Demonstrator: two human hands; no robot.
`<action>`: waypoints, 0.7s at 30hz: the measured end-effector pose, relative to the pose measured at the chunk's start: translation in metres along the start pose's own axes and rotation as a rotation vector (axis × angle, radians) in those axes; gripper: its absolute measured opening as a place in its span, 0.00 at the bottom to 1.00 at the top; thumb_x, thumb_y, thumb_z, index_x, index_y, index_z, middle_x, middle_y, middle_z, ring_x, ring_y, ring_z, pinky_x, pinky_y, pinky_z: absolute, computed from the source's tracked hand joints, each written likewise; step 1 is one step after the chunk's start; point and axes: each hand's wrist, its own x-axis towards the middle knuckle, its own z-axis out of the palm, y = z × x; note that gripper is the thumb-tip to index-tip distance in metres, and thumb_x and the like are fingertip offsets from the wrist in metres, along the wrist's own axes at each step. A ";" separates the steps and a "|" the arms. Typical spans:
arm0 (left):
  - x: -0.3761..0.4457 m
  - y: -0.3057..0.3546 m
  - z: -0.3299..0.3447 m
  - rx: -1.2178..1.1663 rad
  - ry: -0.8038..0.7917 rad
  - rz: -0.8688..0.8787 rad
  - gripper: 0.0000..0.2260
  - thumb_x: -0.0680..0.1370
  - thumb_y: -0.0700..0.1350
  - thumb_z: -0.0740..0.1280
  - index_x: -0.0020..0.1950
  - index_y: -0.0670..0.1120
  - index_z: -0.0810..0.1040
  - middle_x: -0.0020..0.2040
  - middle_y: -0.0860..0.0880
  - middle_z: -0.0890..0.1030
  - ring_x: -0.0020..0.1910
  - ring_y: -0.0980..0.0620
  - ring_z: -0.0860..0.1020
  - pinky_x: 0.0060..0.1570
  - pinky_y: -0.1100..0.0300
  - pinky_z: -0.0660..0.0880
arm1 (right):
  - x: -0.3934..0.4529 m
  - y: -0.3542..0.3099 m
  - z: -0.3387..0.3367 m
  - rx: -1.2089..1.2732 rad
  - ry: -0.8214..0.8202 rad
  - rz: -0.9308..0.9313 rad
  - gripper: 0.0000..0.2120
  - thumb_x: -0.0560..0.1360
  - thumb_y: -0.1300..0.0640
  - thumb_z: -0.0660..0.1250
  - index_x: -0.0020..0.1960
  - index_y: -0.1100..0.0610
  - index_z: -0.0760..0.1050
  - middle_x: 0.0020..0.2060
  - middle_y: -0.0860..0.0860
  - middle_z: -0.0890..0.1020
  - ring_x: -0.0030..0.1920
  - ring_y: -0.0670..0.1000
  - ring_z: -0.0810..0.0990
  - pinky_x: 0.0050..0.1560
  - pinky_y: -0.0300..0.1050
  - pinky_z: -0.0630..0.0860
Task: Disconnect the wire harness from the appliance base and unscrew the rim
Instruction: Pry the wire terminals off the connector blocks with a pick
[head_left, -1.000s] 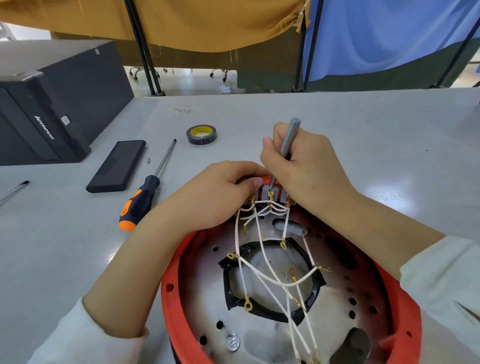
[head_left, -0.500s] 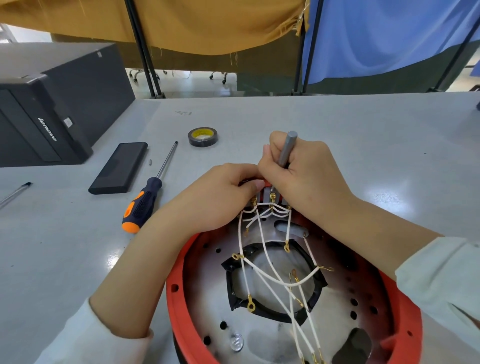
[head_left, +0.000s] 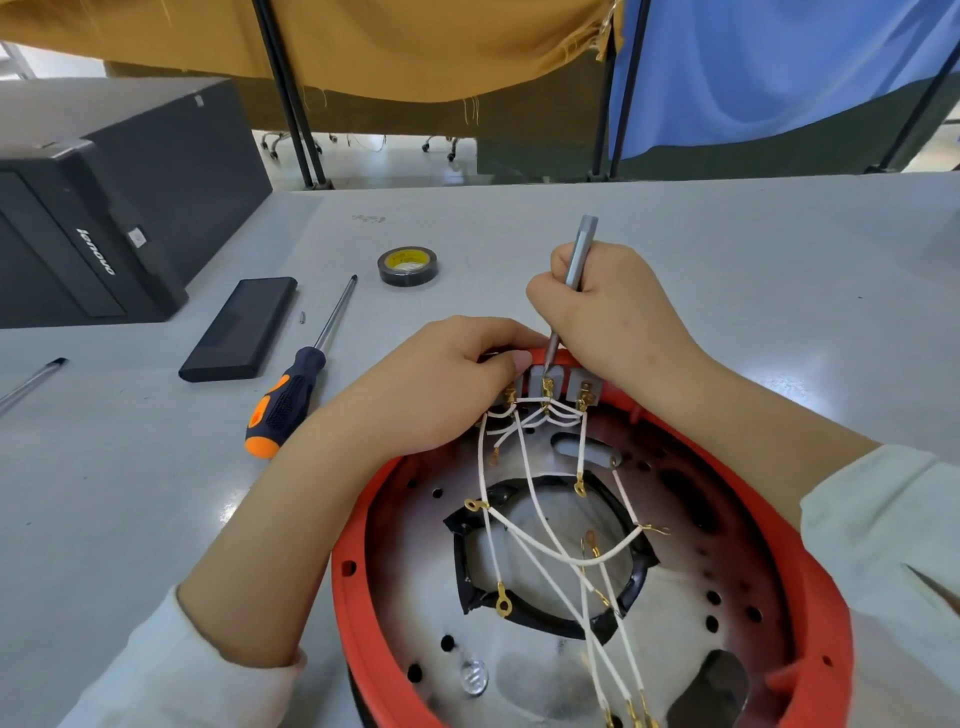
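The round appliance base lies upside down in front of me, with a red rim (head_left: 347, 571) around a metal plate. White harness wires (head_left: 524, 540) with gold ring terminals cross the plate and run up to a grey terminal block (head_left: 540, 382) at the far edge. My right hand (head_left: 618, 317) grips a slim grey screwdriver (head_left: 581, 254), nearly upright, its tip on the block's middle terminal. My left hand (head_left: 441, 384) holds the far rim beside the block, thumb next to the tip.
An orange and black screwdriver (head_left: 288, 400) lies left of the base. Beyond it are a flat black case (head_left: 239, 327), a small loose bit (head_left: 302, 317) and a roll of black tape (head_left: 407, 266). A black computer tower (head_left: 104, 197) stands at the far left.
The grey screwdriver rose in my right hand, so more of its handle shows above my fist. The terminal block is more exposed. My left hand stays on the rim.
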 end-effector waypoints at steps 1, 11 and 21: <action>0.000 0.000 0.000 -0.008 0.000 -0.003 0.13 0.81 0.44 0.60 0.50 0.62 0.76 0.32 0.65 0.78 0.32 0.68 0.74 0.33 0.75 0.68 | -0.002 0.000 0.000 -0.002 0.007 -0.027 0.19 0.71 0.62 0.61 0.27 0.53 0.55 0.19 0.45 0.61 0.24 0.46 0.61 0.25 0.34 0.60; 0.000 0.000 0.000 0.004 0.008 0.025 0.14 0.81 0.44 0.60 0.47 0.64 0.77 0.35 0.52 0.80 0.31 0.54 0.73 0.37 0.59 0.73 | -0.020 -0.004 -0.003 -0.186 0.017 -0.259 0.18 0.75 0.53 0.59 0.30 0.48 0.55 0.21 0.46 0.62 0.25 0.48 0.65 0.27 0.40 0.60; 0.000 -0.001 0.000 -0.011 0.015 0.019 0.12 0.81 0.44 0.60 0.56 0.58 0.79 0.34 0.60 0.79 0.31 0.64 0.72 0.36 0.70 0.69 | -0.018 -0.002 -0.001 -0.109 0.031 -0.232 0.18 0.75 0.55 0.60 0.30 0.48 0.56 0.22 0.43 0.66 0.25 0.45 0.66 0.27 0.36 0.61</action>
